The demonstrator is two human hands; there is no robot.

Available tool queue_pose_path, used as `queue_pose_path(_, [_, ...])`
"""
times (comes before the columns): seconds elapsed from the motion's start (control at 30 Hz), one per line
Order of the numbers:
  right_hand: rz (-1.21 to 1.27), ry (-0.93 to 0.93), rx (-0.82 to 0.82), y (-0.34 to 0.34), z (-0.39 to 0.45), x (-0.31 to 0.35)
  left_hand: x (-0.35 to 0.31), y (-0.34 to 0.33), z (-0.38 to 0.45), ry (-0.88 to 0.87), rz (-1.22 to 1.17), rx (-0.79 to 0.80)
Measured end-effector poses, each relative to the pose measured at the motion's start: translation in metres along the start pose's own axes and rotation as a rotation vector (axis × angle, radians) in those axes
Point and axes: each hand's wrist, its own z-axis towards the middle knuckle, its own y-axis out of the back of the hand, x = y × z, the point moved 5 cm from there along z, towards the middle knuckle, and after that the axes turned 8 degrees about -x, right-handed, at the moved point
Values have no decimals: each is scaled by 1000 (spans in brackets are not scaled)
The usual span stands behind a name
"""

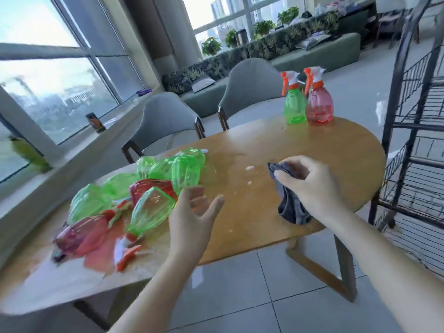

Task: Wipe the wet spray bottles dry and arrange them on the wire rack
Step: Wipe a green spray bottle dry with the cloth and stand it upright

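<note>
Several green and red spray bottles lie in a heap (134,200) on the left part of the wooden table (300,145). The nearest green bottle (150,211) lies on its side just left of my left hand (192,215), which is open, fingers spread, holding nothing. My right hand (310,181) grips a dark grey cloth (290,207) above the table's middle. A green bottle (294,104) and a red bottle (319,104) stand upright together at the table's far right. The black wire rack (415,131) stands on the floor to the right of the table.
A wet patch and small white bits (249,168) lie mid-table. Two grey chairs (165,116) stand behind the table. A window ledge runs along the left with a can (95,122) on it. Tiled floor lies in front.
</note>
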Motion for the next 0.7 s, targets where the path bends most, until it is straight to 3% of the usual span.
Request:
queue_pose_path(0.13, [0,28,103,-40,-29,13,46,53,-10,39,70,-81])
queue_pose_path(0.23, [9,21,169,-64,-48,16,59,64,-3,-31,205,-104])
queue_pose_path(0.4, [28,43,203,-89,-65,21,75,111,5,-21,241,-292])
queue_pose_path(0.57, [-1,69,237,-110,-72,24,134,155,7,144,477,-231])
queue_pose_path(0.7, [-27,88,270,-126,-80,27,145,162,-3,165,551,-231])
